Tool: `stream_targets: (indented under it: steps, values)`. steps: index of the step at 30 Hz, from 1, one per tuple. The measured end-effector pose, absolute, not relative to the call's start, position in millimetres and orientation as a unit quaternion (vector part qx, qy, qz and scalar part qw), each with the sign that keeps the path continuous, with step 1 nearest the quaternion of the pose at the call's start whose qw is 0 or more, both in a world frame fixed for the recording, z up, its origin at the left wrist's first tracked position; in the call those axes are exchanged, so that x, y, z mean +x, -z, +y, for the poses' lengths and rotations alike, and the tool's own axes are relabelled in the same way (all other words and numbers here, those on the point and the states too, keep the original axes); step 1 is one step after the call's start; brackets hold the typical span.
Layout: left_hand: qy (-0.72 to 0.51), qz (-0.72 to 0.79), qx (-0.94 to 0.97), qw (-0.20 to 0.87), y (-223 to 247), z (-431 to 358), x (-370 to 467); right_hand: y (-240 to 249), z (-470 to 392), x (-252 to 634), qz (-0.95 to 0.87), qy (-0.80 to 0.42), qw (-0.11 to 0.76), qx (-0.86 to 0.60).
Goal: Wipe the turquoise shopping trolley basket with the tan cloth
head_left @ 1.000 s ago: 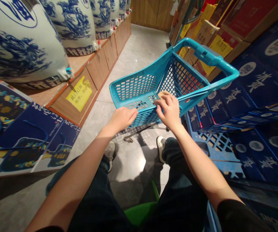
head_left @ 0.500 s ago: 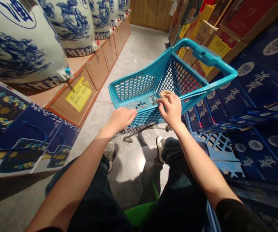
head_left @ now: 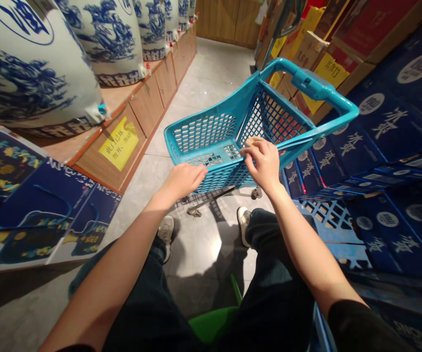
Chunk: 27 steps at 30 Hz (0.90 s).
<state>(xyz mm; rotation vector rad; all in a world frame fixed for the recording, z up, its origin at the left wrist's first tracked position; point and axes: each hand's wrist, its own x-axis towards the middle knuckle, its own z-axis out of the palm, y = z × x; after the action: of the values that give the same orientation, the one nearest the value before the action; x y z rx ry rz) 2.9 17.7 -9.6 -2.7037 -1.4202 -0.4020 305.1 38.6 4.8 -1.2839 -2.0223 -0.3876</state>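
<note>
A turquoise plastic shopping cart (head_left: 249, 100) with lattice walls stands in front of me, its handle at the right. My left hand (head_left: 184, 179) is closed over the cart's near rim, towards the narrow end. On the same rim, farther right, my right hand (head_left: 265, 162) holds a crumpled beige cloth (head_left: 254, 142). The cloth pokes out past my fingers on the basket's inner side, and my hand covers part of it. Through the lattice floor of the basket I see the tiles below.
Large blue-and-white porcelain jars (head_left: 113, 44) with taps line a wooden cabinet (head_left: 148, 105) at the left. Blue printed boxes (head_left: 67, 200) stand nearer. Stacked blue cartons (head_left: 387, 127) fill the right side, partly over a blue plastic pallet (head_left: 337, 234). Something green (head_left: 214, 322) lies beneath me.
My right hand has slid slightly to the right along the rim with the cloth. The left hand stays at the same spot, and the cart has barely shifted.
</note>
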Motion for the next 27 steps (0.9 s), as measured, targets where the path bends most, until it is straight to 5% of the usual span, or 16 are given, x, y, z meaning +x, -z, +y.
stream_targets:
  steps: [7, 15, 22, 27]
  values:
    - [0.142, -0.452, -0.88, 0.033, 11.3, 20.4, -1.4, -2.3, 20.7, 264.0, -0.858, 0.107, 0.268, -0.425]
    - [0.146, -0.459, -0.876, 0.022, 9.4, 20.7, -5.5, -3.3, 41.8, 305.9, -0.763, 0.157, 0.356, -0.516]
    - [0.131, -0.459, -0.878, 0.031, 8.4, 20.5, -4.0, 6.3, 9.4, 255.9, -0.866, 0.107, 0.27, -0.406]
    - [0.127, -0.466, -0.875, 0.02, 6.3, 19.2, -5.1, -4.6, 24.3, 281.7, -0.825, 0.091, 0.288, -0.477]
